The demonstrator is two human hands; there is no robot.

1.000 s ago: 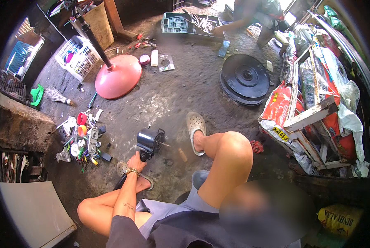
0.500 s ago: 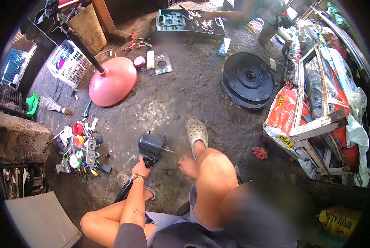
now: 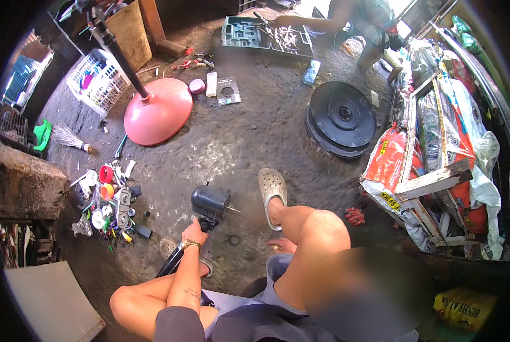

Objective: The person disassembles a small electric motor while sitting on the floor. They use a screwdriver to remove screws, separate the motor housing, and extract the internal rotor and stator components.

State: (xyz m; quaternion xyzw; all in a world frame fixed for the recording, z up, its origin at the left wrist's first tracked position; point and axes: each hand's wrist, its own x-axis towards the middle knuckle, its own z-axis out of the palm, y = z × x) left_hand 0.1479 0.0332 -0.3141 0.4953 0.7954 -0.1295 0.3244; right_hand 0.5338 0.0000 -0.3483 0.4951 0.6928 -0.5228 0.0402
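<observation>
A red dish-shaped base [image 3: 158, 118] lies on the concrete floor [image 3: 249, 142], a black pole [image 3: 118, 54] rising from it. Behind the base to its left stands a white basket [image 3: 98, 85]; to its right lie a pink cap [image 3: 197, 86] and a white box [image 3: 211, 84]. Far right of the base sit stacked black discs [image 3: 340, 119]. Beyond it, an open tool case [image 3: 266, 34]. Below-left of the base, small colourful parts [image 3: 109, 199] are scattered.

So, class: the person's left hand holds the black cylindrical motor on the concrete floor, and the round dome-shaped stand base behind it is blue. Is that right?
Not quite. The head view shows the left hand at the black cylindrical motor, but the round dome-shaped stand base is pinkish red, not blue.
</observation>
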